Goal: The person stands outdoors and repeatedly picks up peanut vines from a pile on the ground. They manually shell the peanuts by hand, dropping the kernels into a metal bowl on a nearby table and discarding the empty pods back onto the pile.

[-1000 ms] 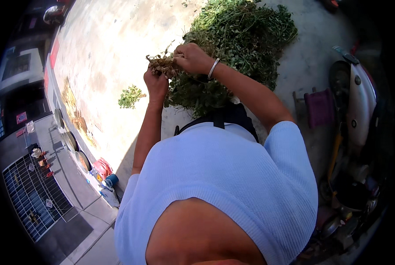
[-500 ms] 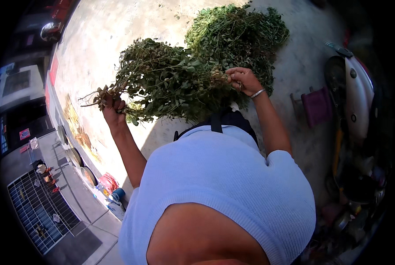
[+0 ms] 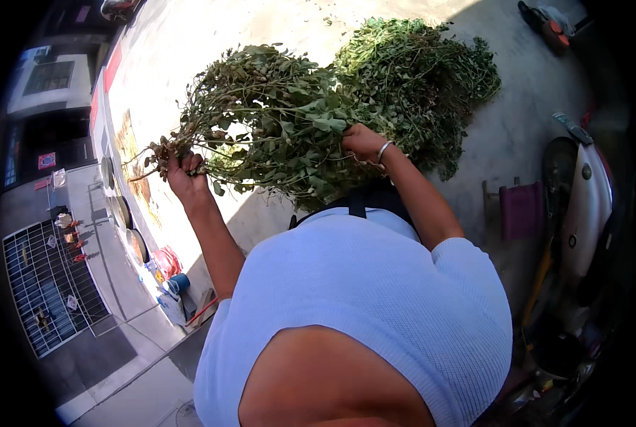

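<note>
A bushy bunch of uprooted peanut plants (image 3: 275,107), green-leaved with brownish stems, stretches across the space in front of me. My left hand (image 3: 186,174) is closed around its root end, where pods and bare roots stick out to the left. At the bunch's right side, my right hand (image 3: 364,142), with a silver bracelet at the wrist, is closed among the stems and leaves. What its fingers grip is mostly hidden by the back of the hand. Just beyond lies a larger green heap of plants (image 3: 425,85), overlapping the bunch.
A purple-seated stool (image 3: 521,211) stands on the concrete to the right, beside a silver motorbike (image 3: 588,206). To the left, a blue bucket (image 3: 178,283) and a pink bag (image 3: 166,262) sit along a wall with a barred window (image 3: 51,285). Sunlight covers the far ground.
My right hand has moved slightly left and down into the leaves; the pod cluster beside its fingers no longer shows. My left hand keeps its grip. The whole view has shifted slightly.
</note>
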Tool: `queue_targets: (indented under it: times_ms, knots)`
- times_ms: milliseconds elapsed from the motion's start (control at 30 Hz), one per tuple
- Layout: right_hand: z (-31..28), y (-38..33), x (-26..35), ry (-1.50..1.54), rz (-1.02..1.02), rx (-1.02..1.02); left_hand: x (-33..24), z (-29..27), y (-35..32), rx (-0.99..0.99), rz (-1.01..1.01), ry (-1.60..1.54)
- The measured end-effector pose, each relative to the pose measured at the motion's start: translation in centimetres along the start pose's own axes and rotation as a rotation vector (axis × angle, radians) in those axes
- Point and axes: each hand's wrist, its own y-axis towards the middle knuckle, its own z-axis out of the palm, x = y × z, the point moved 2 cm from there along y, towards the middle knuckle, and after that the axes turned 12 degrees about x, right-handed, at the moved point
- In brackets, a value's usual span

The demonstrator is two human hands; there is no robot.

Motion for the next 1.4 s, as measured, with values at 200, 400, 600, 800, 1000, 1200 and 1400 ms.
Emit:
queue_targets:
  times_ms: [200,400,600,800,1000,1200,1400]
  knots:
    - [-3.1,-5.2,4.5,0.823,0.301,-0.252,1.9,-8.2,1.9,-0.294,0.026,0.135]
    - [-3.2,-12.7,0.0,0.759,0.427,-0.420,-0.7,-12.5,2.4,-0.456,0.118,0.037]
    - [-0.1,-18.0,-11.6,1.156,0.444,-0.766,-6.1,-14.7,4.8,-0.494,0.075,0.008]
    - [-0.4,-21.1,-13.5,1.697,0.343,-1.051,-17.1,-20.5,7.9,-0.394,0.021,0.113]
    - [-2.1,-20.8,-12.7,1.458,0.460,-1.204,-25.9,-19.7,10.5,-0.363,0.154,0.233]
    - [-4.7,-11.6,-1.0,1.222,0.452,-1.307,-38.9,-30.9,18.0,-0.239,0.128,0.248]
    - [-5.4,-5.1,10.7,0.989,0.251,-1.309,-43.5,-39.0,22.2,-0.049,0.045,0.152]
